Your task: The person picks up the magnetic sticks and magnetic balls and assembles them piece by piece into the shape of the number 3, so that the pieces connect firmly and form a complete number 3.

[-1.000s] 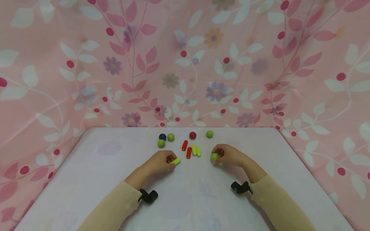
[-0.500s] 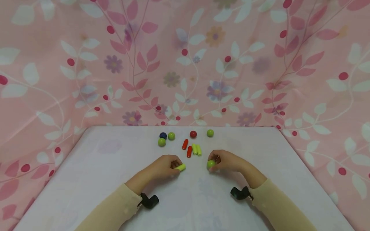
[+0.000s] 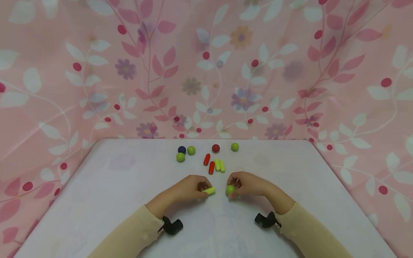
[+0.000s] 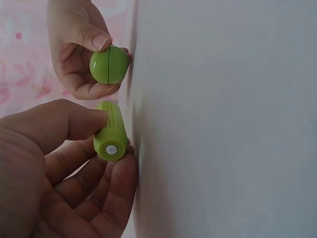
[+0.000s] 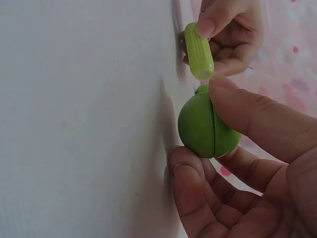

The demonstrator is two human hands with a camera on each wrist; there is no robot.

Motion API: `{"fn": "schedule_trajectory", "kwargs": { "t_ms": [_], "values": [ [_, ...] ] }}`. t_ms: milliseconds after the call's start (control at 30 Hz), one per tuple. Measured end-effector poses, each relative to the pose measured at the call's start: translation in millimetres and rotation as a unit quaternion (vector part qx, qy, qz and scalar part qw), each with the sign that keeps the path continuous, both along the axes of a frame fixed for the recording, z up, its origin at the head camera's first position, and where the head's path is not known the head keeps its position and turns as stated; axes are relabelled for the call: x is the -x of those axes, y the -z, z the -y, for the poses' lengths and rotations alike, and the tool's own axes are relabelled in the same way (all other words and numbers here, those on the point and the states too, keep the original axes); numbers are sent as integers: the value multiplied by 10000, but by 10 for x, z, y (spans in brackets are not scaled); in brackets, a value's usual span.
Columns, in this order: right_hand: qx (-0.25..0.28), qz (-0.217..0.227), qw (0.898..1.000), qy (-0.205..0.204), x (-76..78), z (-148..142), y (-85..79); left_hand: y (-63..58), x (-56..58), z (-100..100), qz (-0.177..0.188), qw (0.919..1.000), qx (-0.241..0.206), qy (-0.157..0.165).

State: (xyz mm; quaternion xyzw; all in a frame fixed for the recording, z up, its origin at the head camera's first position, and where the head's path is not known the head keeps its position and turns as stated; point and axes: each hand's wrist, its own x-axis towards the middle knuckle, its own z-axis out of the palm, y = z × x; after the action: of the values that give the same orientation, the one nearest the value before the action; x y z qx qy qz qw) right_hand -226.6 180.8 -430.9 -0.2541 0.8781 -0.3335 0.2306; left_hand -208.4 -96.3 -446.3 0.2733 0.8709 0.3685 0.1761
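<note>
Left hand (image 3: 190, 188): fingers pinching the yellow-green rod (image 3: 210, 191), its free end pointing toward the ball
Right hand (image 3: 247, 184): fingers pinching the green ball (image 3: 230, 190)
Change: over the last second both hands have been moving inward and nearer the body
Meaning: gap is shrinking; rod and ball are sitting near each other, not touching
Farther back on desk (image 3: 129, 186): two red rods (image 3: 207, 159), two spare rods (image 3: 217, 165), five loose balls (image 3: 216, 148) staying put
</note>
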Motion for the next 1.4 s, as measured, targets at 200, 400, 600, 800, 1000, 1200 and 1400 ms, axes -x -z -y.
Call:
{"fn": "schedule_trajectory", "kwargs": {
  "t_ms": [200, 400, 600, 800, 1000, 1200, 1400],
  "values": [
    [101, 34, 9999, -127, -16, 41, 11, 9, -5, -50, 187, 9997, -89, 144],
    [100, 48, 9997, -213, -36, 76, 17, 29, -7, -77, 292, 9991, -151, 253],
    [80, 65, 9997, -209, -47, 93, 25, 43, 10, -114, 240, 9989, -161, 356],
    [156, 52, 9994, -289, -63, 107, 28, 52, 28, -143, 227, 9986, -194, 437],
    [208, 47, 9993, -323, -69, 118, 36, 75, 35, -149, 224, 9985, -224, 445],
    [242, 29, 9991, -336, -64, 113, 26, 40, 23, -149, 276, 9986, -218, 400],
    [186, 52, 9995, -244, -70, 108, 39, 22, 11, -155, 336, 9986, -193, 347]
  ]
}}
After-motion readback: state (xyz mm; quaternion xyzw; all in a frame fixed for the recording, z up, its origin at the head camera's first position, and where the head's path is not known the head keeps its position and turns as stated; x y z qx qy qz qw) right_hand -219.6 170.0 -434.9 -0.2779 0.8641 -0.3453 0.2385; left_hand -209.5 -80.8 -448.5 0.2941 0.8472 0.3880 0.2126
